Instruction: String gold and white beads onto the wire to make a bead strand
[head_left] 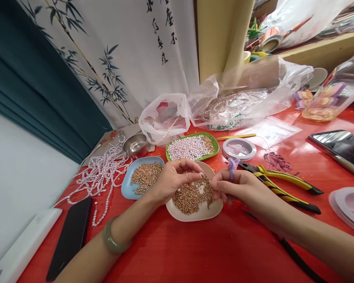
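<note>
My left hand (pixel 181 175), with a ring on a finger, is over the white plate (pixel 177 214) of gold beads (pixel 187 198). Its thumb and fingertips are pinched together, and what is between them is too small to make out. Facing it, my right hand (pixel 233 184) is at the plate's right side, fingers also pinched, with a fuzzy purple band (pixel 232 168) around one finger. Whatever the right fingertips hold is hidden. A blue plate (pixel 126 188) with more gold beads (pixel 146 175) lies left of the white one. Behind them is a green tray (pixel 214 141) of pale pink beads (pixel 185 147).
Strands of pearl beads (pixel 106 169) and a metal bowl (pixel 135 145) lie left. Yellow-black pliers (pixel 283 184) and a thread spool (pixel 238 148) are right. Phones (pixel 72 236) lie on both sides. Plastic bags (pixel 236 102) and a glass container (pixel 327 106) stand at the back.
</note>
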`<state>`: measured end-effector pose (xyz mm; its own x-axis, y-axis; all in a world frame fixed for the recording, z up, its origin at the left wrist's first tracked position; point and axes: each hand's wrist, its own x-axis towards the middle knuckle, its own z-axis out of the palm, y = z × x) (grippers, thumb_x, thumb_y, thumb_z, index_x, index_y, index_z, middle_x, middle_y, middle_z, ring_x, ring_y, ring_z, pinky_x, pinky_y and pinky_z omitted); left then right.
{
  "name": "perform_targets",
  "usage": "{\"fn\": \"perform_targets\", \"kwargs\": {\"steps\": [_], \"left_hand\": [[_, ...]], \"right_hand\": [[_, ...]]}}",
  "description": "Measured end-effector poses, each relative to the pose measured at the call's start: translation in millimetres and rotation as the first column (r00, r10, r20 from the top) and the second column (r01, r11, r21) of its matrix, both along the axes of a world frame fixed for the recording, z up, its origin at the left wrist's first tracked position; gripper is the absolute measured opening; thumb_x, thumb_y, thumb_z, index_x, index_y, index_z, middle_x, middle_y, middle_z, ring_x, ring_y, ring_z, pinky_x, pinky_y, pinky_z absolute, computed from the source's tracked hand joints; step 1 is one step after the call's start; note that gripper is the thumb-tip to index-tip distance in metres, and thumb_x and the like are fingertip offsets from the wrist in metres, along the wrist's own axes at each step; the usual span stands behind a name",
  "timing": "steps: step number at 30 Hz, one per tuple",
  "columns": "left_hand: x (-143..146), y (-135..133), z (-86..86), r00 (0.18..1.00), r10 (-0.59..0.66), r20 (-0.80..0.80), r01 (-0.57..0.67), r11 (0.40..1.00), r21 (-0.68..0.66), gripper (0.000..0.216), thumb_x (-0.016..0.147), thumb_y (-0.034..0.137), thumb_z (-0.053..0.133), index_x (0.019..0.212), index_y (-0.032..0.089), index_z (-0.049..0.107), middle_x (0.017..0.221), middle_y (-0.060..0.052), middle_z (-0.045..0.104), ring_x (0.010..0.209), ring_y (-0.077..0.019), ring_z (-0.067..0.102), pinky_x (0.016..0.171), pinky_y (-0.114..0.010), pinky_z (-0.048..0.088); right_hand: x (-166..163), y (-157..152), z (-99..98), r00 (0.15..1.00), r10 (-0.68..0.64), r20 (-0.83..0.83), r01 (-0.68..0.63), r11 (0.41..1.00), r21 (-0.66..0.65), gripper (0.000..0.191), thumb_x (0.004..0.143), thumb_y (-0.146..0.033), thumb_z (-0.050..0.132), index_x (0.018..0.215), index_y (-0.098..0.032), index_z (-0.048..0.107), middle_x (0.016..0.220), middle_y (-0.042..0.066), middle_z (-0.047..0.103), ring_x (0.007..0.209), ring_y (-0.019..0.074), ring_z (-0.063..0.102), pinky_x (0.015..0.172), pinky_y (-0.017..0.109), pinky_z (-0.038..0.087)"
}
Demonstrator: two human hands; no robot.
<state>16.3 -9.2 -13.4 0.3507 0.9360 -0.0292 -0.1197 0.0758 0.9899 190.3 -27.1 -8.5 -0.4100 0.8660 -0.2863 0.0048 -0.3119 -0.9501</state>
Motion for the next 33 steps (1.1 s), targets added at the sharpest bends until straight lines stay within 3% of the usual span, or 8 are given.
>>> {"fn": "perform_targets", "kwargs": {"steps": [9,15,25,33], "left_hand": [[0.3,-0.9,1.1,1.000,0.015,0.026,-0.016,0.999,0.031,0.010,0.061,0.017,0.070,0.067,0.015,0.063,0.070,0.000,0.060,0.058,-0.0064,0.050,0.049,-0.017,0.039],[3.5,-5.1,4.9,0.999,0.038,0.037,-0.041,0.995,0.085,0.011,0.057,0.014,0.071,0.064,0.016,0.062,0.067,0.001,0.061,0.062,-0.0081,0.053,0.058,-0.021,0.043],[4.6,-9.5,8.1,0.999,-0.010,0.032,0.004,0.984,0.176,0.010,0.060,0.011,0.069,0.065,0.018,0.063,0.068,0.001,0.062,0.068,-0.0106,0.057,0.066,-0.025,0.045],[6.1,-7.9,7.6,1.000,0.021,0.002,-0.021,0.975,0.223,0.010,0.060,0.012,0.069,0.064,0.018,0.063,0.069,0.001,0.063,0.069,-0.0115,0.057,0.067,-0.026,0.045]], "right_hand": [[-0.1,2.3,-7.5,0.997,0.059,-0.052,-0.055,0.995,0.078,0.014,0.071,-0.028,0.060,0.067,-0.015,0.056,0.059,-0.001,0.058,0.052,0.0076,0.048,0.052,0.020,0.038],[-0.4,1.9,-6.3,0.998,0.029,-0.054,-0.024,0.996,0.084,0.013,0.070,-0.027,0.062,0.074,-0.015,0.058,0.064,0.000,0.057,0.055,0.0086,0.051,0.053,0.021,0.040],[-1.1,2.2,-4.4,0.998,0.044,-0.039,-0.039,0.993,0.112,0.012,0.070,-0.026,0.062,0.070,-0.015,0.062,0.058,-0.001,0.057,0.051,0.0084,0.049,0.052,0.022,0.041],[0.9,0.2,-3.1,0.999,0.018,-0.049,-0.012,0.993,0.119,0.010,0.070,-0.025,0.062,0.072,-0.015,0.061,0.058,-0.002,0.057,0.055,0.0092,0.051,0.055,0.021,0.042]]}}
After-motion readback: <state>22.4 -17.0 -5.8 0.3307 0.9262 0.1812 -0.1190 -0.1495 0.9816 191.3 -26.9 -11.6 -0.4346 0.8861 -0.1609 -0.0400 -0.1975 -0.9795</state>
